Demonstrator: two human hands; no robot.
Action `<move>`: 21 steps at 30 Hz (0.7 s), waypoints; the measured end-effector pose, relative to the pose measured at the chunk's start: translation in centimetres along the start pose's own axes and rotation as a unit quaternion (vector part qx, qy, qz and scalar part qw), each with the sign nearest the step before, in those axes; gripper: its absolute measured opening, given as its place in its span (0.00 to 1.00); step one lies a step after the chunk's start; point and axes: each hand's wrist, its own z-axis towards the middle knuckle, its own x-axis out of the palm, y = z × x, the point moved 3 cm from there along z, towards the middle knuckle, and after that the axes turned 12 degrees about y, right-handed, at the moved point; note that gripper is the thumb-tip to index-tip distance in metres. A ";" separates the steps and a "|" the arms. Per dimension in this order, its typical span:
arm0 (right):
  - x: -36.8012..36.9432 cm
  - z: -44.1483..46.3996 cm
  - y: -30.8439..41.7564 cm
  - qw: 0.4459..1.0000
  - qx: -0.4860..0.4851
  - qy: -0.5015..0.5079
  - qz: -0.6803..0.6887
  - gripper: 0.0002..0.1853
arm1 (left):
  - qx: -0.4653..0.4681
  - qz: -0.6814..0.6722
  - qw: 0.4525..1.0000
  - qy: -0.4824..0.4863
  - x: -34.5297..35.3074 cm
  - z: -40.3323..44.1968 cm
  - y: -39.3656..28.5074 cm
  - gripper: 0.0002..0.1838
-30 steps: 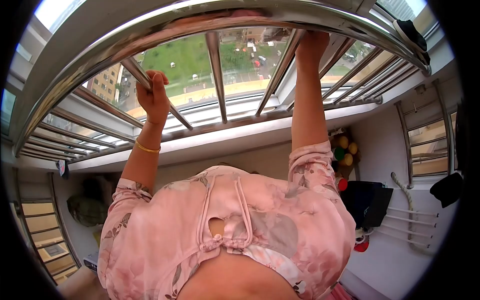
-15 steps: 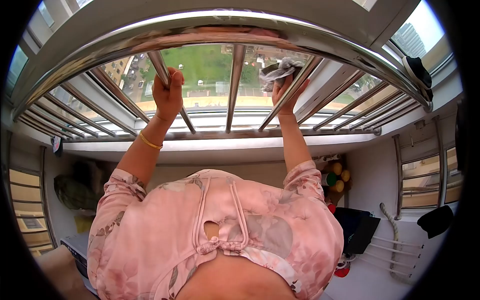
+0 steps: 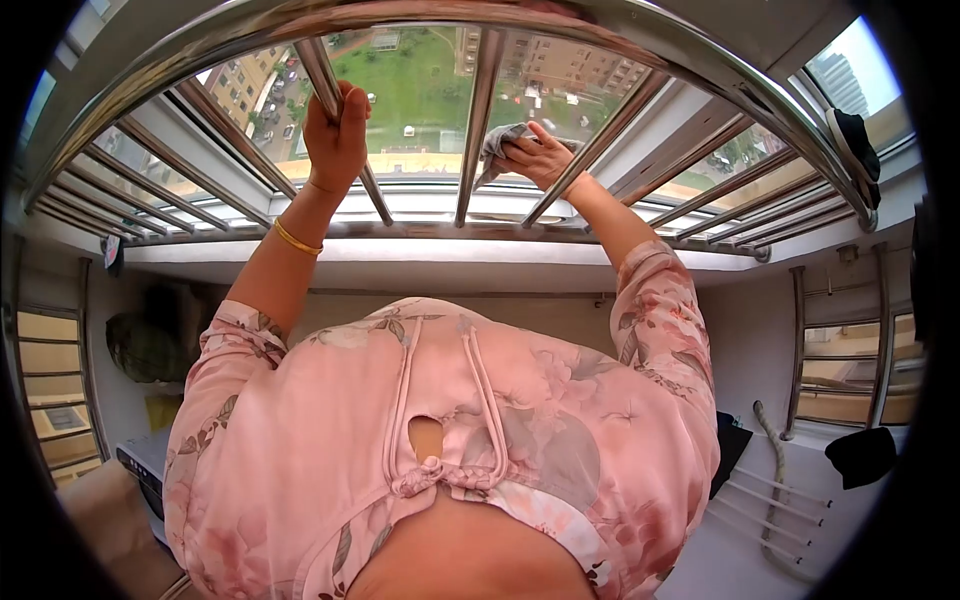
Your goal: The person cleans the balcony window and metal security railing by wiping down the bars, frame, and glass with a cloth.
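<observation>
Grey cloth point(image 3: 505, 142) sits beneath the right hand point(image 3: 540, 155), on the window side of the metal bars, just right of the middle bar point(image 3: 480, 115). That hand's fingers are only slightly bent and partly spread, keeping hold of the cloth under them, while at least one digit stands clear of it; whether the cloth presses on the window pane point(image 3: 420, 110) I cannot tell. One slanting bar point(image 3: 625, 108) crosses near the right wrist, and the forearm passes through the gap beside it, so the uprights fence the arm in on both sides. The left hand point(image 3: 336, 140) is curled closely round another upright, the left bar point(image 3: 314, 70), with its thumb along the near face; a yellow bracelet point(image 3: 297, 238) circles that wrist. Over both hands arches a thick top rail point(image 3: 400, 14), and below them runs the lower rail point(image 3: 400, 231), in front of a white ledge point(image 3: 450, 253). At the far right a dark shoe point(image 3: 853, 148) with a white sole stands tilted just beyond the top rail's end. Lower on that side are a coiled rope-like length point(image 3: 776, 460), thin white rods point(image 3: 785, 489) and a black item point(image 3: 862, 458). Down on the left are a dark green bundle point(image 3: 143, 347) and a grey box point(image 3: 145, 462), partly hidden by the floral shirt point(image 3: 320, 430).
</observation>
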 end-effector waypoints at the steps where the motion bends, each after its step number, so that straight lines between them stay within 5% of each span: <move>1: 2.8 -2.0 2.2 0.999 -0.024 0.025 0.007 0.20 | -0.004 0.002 1.000 -0.012 0.1 0.0 -0.1 0.09; 4: 5.2 -4.1 4.6 0.982 -0.036 0.137 0.123 0.12 | 0.018 0.021 1.000 0.011 -0.3 0.2 0.2 0.10; 5: 8.4 -3.9 4.9 0.939 0.057 0.197 0.276 0.08 | 0.010 0.018 1.000 0.012 -0.3 0.1 0.2 0.10; 6: 6.3 -3.6 4.3 0.940 0.042 0.239 0.239 0.07 | -0.001 0.013 1.000 0.015 -0.3 -0.2 0.1 0.09; 8: 5.4 -4.7 3.7 0.880 0.202 0.265 0.340 0.07 | -0.004 0.012 1.000 0.012 -0.3 0.0 0.3 0.09; 10: 6.4 -6.8 3.0 0.737 0.431 0.323 0.409 0.14 | -0.003 0.018 1.000 0.003 -0.3 -0.3 0.5 0.09; 13: 11.0 -7.7 4.0 0.711 0.398 0.403 0.416 0.17 | 0.019 0.022 1.000 -0.001 -0.3 -0.1 0.6 0.10; 15: 11.9 -6.8 5.1 0.627 0.421 0.406 0.514 0.19 | 0.037 0.015 0.999 0.000 -0.3 -0.1 0.6 0.09; 16: 13.5 -4.8 5.7 0.684 0.375 0.438 0.448 0.19 | 0.043 0.022 0.999 0.001 -0.3 0.2 0.6 0.09; 21: 15.0 -0.3 9.1 0.433 0.245 0.229 0.837 0.13 | 0.027 0.031 0.999 0.014 -0.1 0.0 0.1 0.12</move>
